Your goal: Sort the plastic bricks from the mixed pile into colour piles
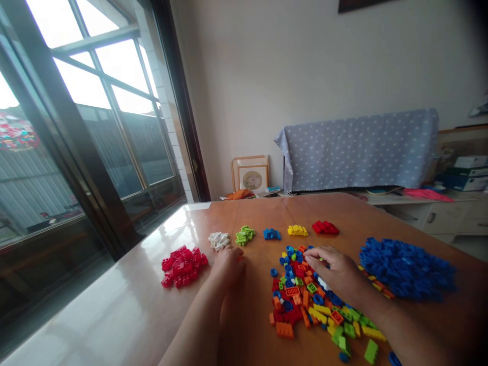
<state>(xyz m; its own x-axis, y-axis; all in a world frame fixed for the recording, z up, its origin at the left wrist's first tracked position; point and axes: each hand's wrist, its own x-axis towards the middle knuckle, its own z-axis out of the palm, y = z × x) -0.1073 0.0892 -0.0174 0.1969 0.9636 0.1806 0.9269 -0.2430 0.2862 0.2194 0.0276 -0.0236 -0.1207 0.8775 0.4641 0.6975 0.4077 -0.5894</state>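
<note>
My left hand (pixel 230 264) rests low over the table just in front of a small pile of white bricks (pixel 219 240). Its fingers curl inward, and whatever they may hold is hidden. My right hand (pixel 335 267) hovers over the far part of a mixed heap of toy bricks (pixel 293 292), fingers bent and a little apart, with no piece visible in them. Orange, yellow, green, red and blue pieces make up that heap, along with blue wheel-like rings (pixel 317 299). Left of my left hand lies a pile of pinkish-red bricks (pixel 183 267).
Small groups of green (pixel 245 235), blue (pixel 272 234), yellow (pixel 297 231) and red bricks (pixel 325 227) line the table's (pixel 251 335) far side. At right sits a large blue brick pile (pixel 406 269), with orange and yellow pieces along its edge. Glass doors (pixel 95 127) stand at left.
</note>
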